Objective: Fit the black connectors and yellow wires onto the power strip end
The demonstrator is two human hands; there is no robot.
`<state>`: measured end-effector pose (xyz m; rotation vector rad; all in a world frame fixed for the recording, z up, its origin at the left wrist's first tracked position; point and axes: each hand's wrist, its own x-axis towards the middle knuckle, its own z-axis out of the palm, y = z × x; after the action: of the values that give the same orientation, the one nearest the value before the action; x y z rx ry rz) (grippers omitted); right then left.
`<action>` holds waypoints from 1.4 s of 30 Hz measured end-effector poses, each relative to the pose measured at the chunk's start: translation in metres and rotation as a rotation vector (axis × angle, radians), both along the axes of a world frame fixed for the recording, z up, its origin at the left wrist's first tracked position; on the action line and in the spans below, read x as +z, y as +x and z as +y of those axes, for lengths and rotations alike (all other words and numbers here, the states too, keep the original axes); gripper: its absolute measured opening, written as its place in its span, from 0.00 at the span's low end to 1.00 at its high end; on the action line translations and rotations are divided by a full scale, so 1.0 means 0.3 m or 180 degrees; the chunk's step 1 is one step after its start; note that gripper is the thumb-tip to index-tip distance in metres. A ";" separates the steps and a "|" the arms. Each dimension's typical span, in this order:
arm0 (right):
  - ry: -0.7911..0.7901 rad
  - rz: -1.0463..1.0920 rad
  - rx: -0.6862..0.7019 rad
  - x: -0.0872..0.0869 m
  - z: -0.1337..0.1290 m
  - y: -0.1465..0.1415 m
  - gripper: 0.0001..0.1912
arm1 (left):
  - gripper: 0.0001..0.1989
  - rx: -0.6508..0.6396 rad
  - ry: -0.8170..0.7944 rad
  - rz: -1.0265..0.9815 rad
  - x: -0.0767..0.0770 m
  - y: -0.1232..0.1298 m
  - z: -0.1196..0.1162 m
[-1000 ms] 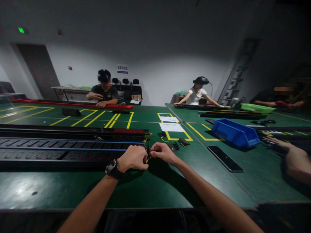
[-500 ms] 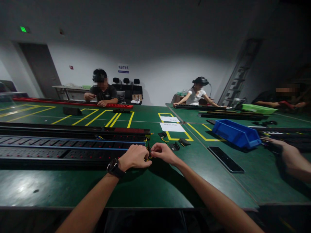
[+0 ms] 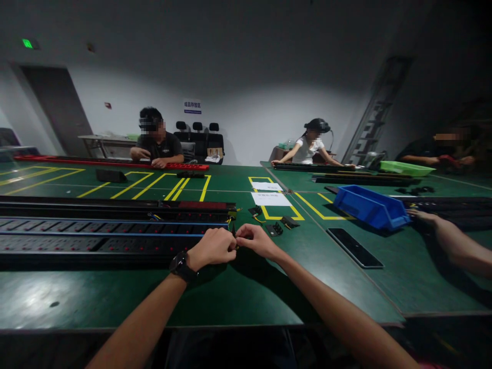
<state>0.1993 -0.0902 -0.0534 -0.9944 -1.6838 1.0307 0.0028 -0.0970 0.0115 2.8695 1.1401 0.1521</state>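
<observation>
At the right end of a long black power strip with rows of sockets and red dots, both hands work close together. My left hand, with a watch on its wrist, is closed with curled fingers around a small black part that stands up between the hands. My right hand pinches thumb and forefinger together against the left fingertips; whatever is in the pinch is too small to make out. A bit of yellow, perhaps wire, shows under the fingertips. Small black end pieces, one with a yellow wire, lie just beyond the right hand.
A blue bin and a dark phone-like slab lie to the right, beside another person's hand. White paper sheets lie ahead on the green table. Co-workers sit across, one at a red strip.
The view has shifted slightly. My hands stay at the strip's end, and the fingers have drawn closer together, with less of the yellow bit showing. The person's hand at right remains by the bin.
</observation>
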 end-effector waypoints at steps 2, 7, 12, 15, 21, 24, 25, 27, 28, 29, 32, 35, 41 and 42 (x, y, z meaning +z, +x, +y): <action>-0.0088 0.0043 0.0066 -0.004 -0.001 -0.004 0.17 | 0.11 -0.0018 -0.0012 0.0000 0.008 -0.006 -0.001; -0.0104 0.0075 0.0205 -0.008 -0.004 -0.012 0.15 | 0.12 -0.0114 -0.0108 0.0047 0.018 -0.020 0.002; -0.0014 0.0104 0.0137 0.000 -0.008 -0.016 0.15 | 0.15 -0.0074 -0.0034 0.0076 0.021 -0.025 0.006; -0.0024 0.0060 0.0151 0.001 -0.009 -0.018 0.17 | 0.17 -0.0013 0.0040 -0.0018 0.027 -0.029 0.015; -0.0166 0.0285 0.0121 -0.015 -0.001 -0.030 0.25 | 0.13 0.0161 0.0034 -0.0529 0.034 -0.033 0.042; -0.0290 0.0461 0.0090 -0.022 0.004 -0.032 0.28 | 0.15 -0.0028 -0.0095 -0.0669 0.024 -0.033 0.053; -0.0307 0.0481 0.0093 -0.023 0.006 -0.031 0.29 | 0.15 -0.0070 -0.0125 -0.0682 0.020 -0.034 0.057; -0.0329 0.0520 0.0109 -0.023 0.007 -0.026 0.29 | 0.16 -0.0075 -0.0160 -0.0683 0.013 -0.036 0.065; -0.0337 0.0539 0.0118 -0.024 0.008 -0.024 0.28 | 0.16 -0.0057 -0.0175 -0.0687 0.011 -0.037 0.069; -0.0347 0.0549 0.0129 -0.024 0.009 -0.021 0.28 | 0.17 -0.0041 -0.0201 -0.0699 0.009 -0.038 0.073; -0.0388 0.0530 0.0194 -0.029 0.013 -0.014 0.28 | 0.17 -0.0051 -0.0363 -0.0748 0.010 -0.042 0.081; -0.0433 0.0539 0.0232 -0.035 0.019 -0.010 0.27 | 0.17 -0.0127 -0.0510 -0.0800 0.010 -0.046 0.086; -0.0480 0.0598 0.0169 -0.028 0.015 -0.010 0.25 | 0.16 -0.0386 -0.0610 -0.0932 0.005 -0.049 0.091; -0.0488 0.0590 0.0171 -0.025 0.013 -0.011 0.25 | 0.16 -0.0422 -0.0629 -0.0943 0.005 -0.048 0.091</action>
<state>0.1960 -0.0864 -0.0608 -0.9240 -1.5042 1.2635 -0.0116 -0.0696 0.0131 2.6258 0.8565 0.4172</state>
